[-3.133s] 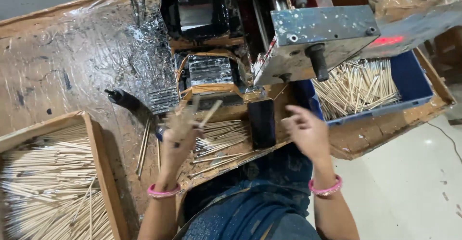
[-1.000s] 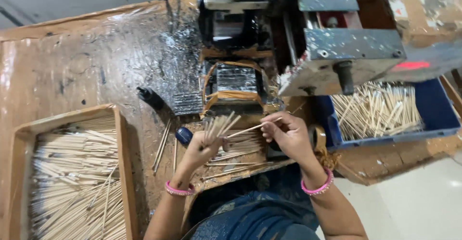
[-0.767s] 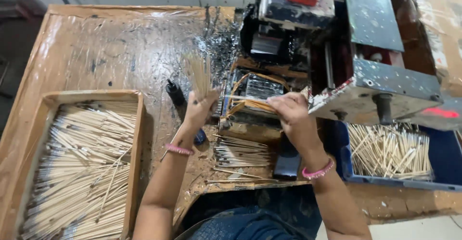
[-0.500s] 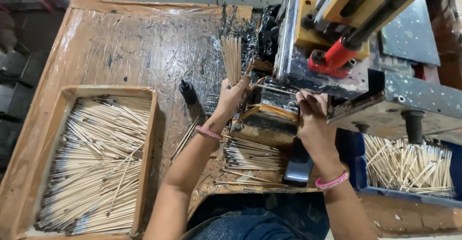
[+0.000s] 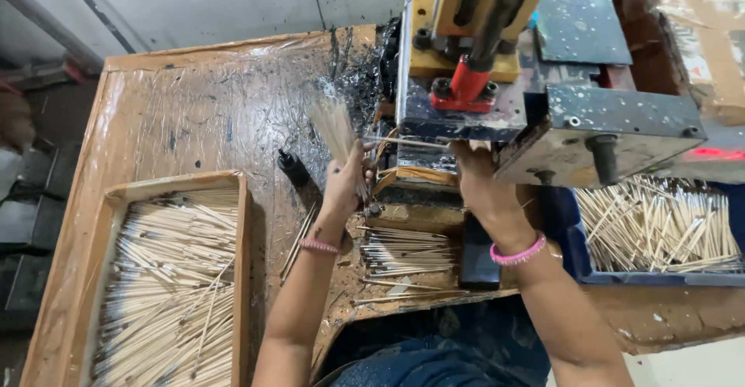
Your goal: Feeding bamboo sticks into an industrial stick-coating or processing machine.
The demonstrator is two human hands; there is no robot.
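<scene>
Head view. The left hand (image 5: 345, 189) is clamped on a fanned bundle of thin sticks (image 5: 335, 127), held upright above the counter (image 5: 194, 115) just beside the machine (image 5: 497, 84). The right hand (image 5: 477, 181) reaches under the machine's front edge; its fingers are hidden there, so whether they grip anything cannot be told. The two hands are apart. Between the forearms lies a small pile of sticks (image 5: 403, 249). A wooden tray (image 5: 240, 278) at left and a blue bin (image 5: 578, 259) at right both hold sticks.
</scene>
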